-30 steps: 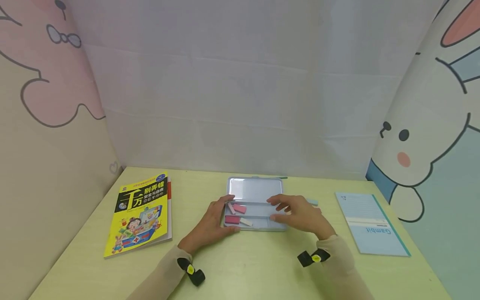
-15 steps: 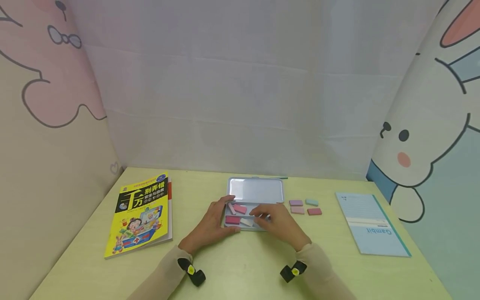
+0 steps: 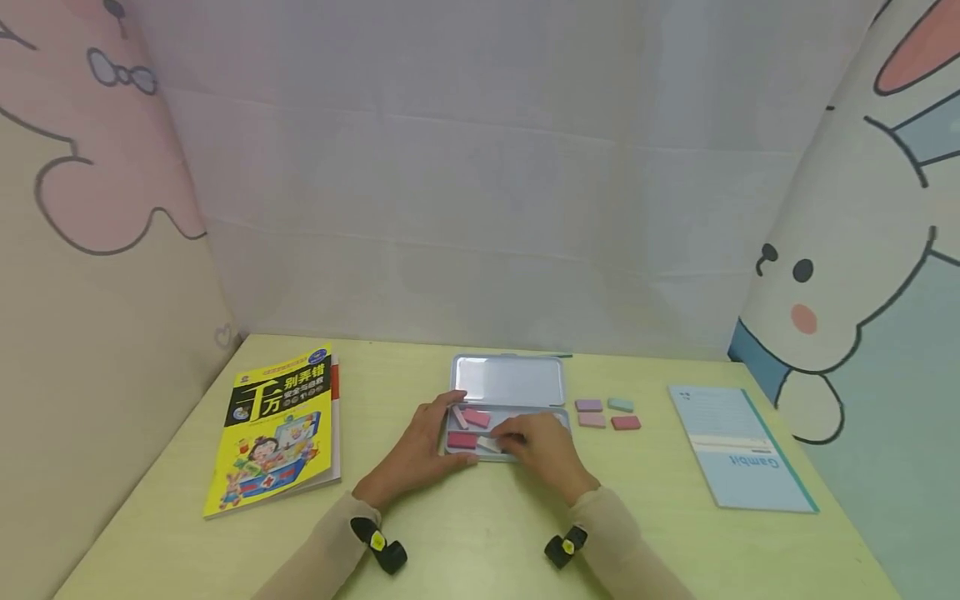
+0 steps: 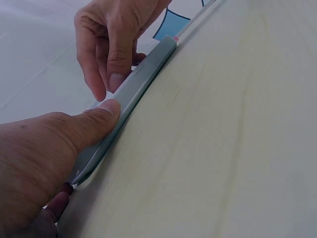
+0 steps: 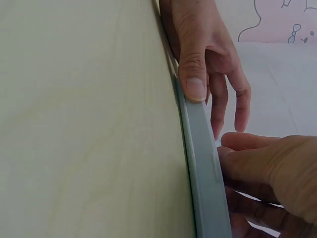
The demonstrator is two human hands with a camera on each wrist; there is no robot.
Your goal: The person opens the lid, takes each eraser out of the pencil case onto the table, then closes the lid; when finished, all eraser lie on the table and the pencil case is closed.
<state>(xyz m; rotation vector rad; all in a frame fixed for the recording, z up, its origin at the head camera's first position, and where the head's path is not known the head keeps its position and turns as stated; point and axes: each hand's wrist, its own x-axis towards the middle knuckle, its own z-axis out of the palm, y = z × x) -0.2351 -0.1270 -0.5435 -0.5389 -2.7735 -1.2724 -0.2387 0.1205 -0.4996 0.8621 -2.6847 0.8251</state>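
Yellow desk (image 3: 487, 533), hands (image 3: 420, 450) seemingly steadying tin (image 3: 507, 382)

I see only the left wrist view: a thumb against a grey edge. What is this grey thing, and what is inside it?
Observer: It is an open tin case on the table, lid laid back, with pink erasers inside.
Operator: Where is the left hand?
Observer: The left hand holds the case's left end.
Operator: And the other hand?
Observer: The right hand reaches into the tray, fingers at a white eraser.
Operator: Anything beside the case?
Observer: Four loose erasers lie to its right.
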